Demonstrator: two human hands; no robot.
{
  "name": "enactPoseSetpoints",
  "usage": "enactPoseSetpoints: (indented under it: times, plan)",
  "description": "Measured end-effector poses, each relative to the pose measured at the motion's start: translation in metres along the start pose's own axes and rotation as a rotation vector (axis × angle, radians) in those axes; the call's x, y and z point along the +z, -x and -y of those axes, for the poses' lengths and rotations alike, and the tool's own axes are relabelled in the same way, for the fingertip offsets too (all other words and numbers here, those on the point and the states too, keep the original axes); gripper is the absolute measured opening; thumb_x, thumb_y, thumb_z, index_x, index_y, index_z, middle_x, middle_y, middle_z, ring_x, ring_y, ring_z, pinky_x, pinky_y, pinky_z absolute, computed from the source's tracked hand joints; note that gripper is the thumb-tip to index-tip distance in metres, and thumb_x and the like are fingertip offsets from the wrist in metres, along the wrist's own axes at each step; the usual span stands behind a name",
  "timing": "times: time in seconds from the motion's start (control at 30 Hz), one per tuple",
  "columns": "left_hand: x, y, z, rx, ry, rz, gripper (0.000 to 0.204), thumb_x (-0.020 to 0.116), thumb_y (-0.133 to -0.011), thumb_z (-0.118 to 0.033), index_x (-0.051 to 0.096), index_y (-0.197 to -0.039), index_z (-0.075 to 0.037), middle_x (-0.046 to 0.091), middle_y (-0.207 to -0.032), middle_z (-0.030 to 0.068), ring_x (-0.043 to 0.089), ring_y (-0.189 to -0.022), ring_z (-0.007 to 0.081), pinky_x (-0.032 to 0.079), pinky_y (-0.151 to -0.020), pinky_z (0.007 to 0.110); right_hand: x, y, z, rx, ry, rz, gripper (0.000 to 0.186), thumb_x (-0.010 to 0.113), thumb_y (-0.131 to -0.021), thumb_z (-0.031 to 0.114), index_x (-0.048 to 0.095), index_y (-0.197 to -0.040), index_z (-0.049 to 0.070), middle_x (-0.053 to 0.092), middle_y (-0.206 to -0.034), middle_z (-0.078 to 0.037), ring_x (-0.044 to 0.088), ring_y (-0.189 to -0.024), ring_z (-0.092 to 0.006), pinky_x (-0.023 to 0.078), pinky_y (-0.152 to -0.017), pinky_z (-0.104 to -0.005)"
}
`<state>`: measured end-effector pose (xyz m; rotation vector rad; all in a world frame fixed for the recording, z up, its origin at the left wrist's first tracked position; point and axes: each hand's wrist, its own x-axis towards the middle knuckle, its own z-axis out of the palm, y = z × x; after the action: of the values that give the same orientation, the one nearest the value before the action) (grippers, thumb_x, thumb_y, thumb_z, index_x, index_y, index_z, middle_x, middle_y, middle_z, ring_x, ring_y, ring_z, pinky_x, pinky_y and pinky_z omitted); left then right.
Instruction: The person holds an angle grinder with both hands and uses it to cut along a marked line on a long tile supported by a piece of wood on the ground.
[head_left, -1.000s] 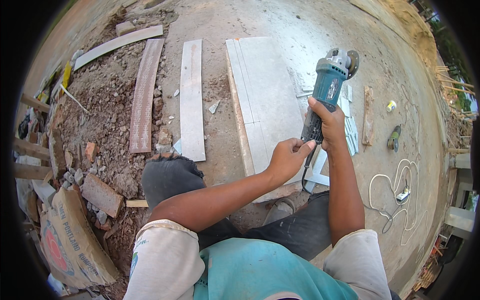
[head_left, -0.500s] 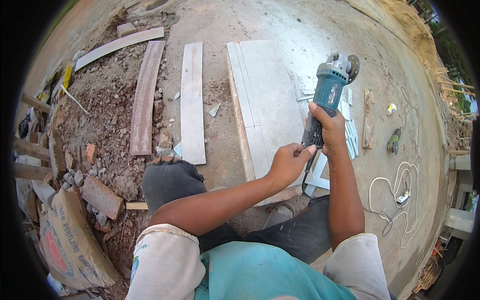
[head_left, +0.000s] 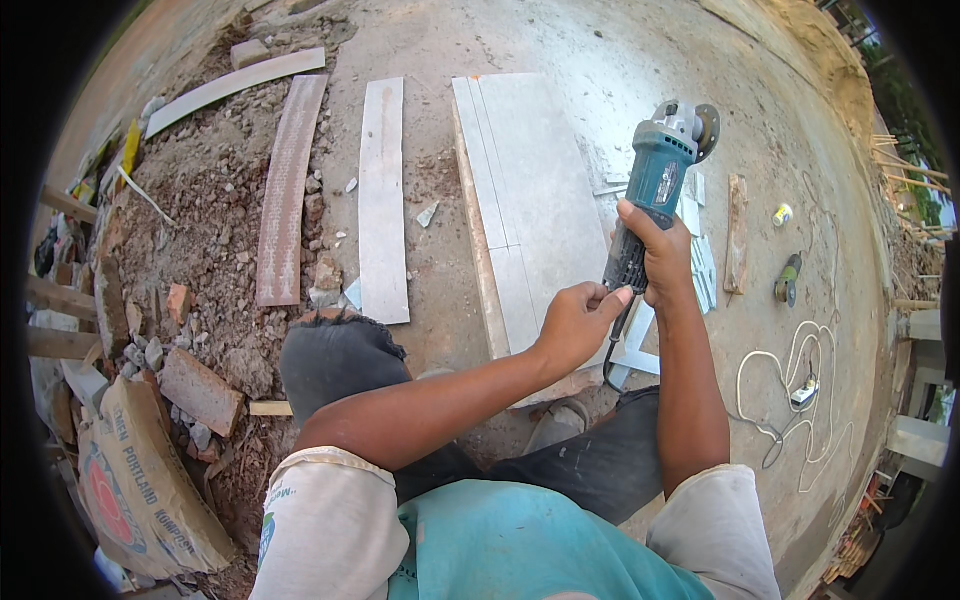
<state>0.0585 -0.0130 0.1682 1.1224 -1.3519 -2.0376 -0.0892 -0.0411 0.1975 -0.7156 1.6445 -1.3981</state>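
At the near edge, the person's turquoise and white shirt (head_left: pixel 540 540) shows above bent knees in dark trousers (head_left: pixel 340 365). A printed paper sack (head_left: pixel 150 485) leans at the near left, with a rough brick block (head_left: pixel 202 390) just beyond it.

The left hand (head_left: pixel 580 325) reaches across to the right, its thumb and forefinger narrowed against the rear end of the teal and black angle grinder (head_left: pixel 658 170); whether they grip or only press, I cannot tell. The dark cord (head_left: pixel 613 350) hangs from that end. The right hand (head_left: pixel 660 255) is wrapped around the grinder's body, its fingers closed on it, and holds it raised with the disc (head_left: pixel 708 135) at the far end.

To the right, a pale extension cable (head_left: pixel 742 385) lies looped on the ground around a white socket block (head_left: pixel 804 392).

Farther on, a large grey tile (head_left: pixel 545 200) with dark drawn lines lies left of the grinder, and pale offcuts (head_left: pixel 703 270) lie to its right. Past these at the right are a second grinder (head_left: pixel 789 280) and a narrow wooden piece (head_left: pixel 737 235).

Left of the tile lie a pale strip (head_left: pixel 383 200) and a brownish strip (head_left: pixel 290 200), the latter beside rubble (head_left: pixel 225 240). Another pale strip (head_left: pixel 240 90) crosses the rubble at the far left.
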Motion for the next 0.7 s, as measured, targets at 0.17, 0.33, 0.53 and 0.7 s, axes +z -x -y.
enactPoseSetpoints:
  times: [0.17,0.33,0.53,0.7]
  plan:
    - [0.0006,-0.001,0.0005,0.011,-0.016,-0.007,0.046,0.061,-0.096,-0.04,0.066,-0.096,0.006,0.063,-0.079,0.0064,0.054,-0.072,0.0099,0.044,-0.064,0.026,-0.0016,-0.0012,-0.0009,0.003,0.011,0.0,0.041,0.08,-0.078,0.03,0.059,-0.099,0.002,0.061,-0.077,-0.005,0.061,-0.061,-0.0126,0.052,-0.056,-0.0257]
    - [-0.0013,-0.0005,0.0005,0.001,-0.017,0.0,0.046,0.061,-0.095,-0.04,0.066,-0.096,0.006,0.064,-0.079,0.0072,0.055,-0.073,0.0105,0.045,-0.065,0.026,0.0019,0.0011,0.0018,0.031,-0.011,-0.008,0.039,0.08,-0.077,0.027,0.061,-0.1,0.001,0.061,-0.079,-0.004,0.058,-0.064,-0.0103,0.048,-0.057,-0.0251]
    - [-0.0026,0.0007,-0.0014,-0.003,-0.042,0.019,0.048,0.06,-0.095,-0.041,0.065,-0.099,0.007,0.065,-0.082,0.0086,0.057,-0.076,0.0118,0.046,-0.068,0.027,-0.0002,-0.0008,-0.0021,0.004,0.007,-0.001,0.042,0.08,-0.077,0.03,0.059,-0.099,0.001,0.061,-0.076,-0.006,0.061,-0.06,-0.0125,0.052,-0.056,-0.0252]
    - [-0.0022,0.001,-0.0004,-0.015,-0.054,0.028,0.051,0.06,-0.095,-0.043,0.065,-0.1,0.007,0.065,-0.083,0.0095,0.058,-0.078,0.0125,0.047,-0.069,0.028,-0.0018,0.0001,-0.003,0.016,0.001,-0.006,0.044,0.081,-0.077,0.03,0.059,-0.099,0.0,0.061,-0.076,-0.007,0.062,-0.06,-0.013,0.052,-0.056,-0.0254]
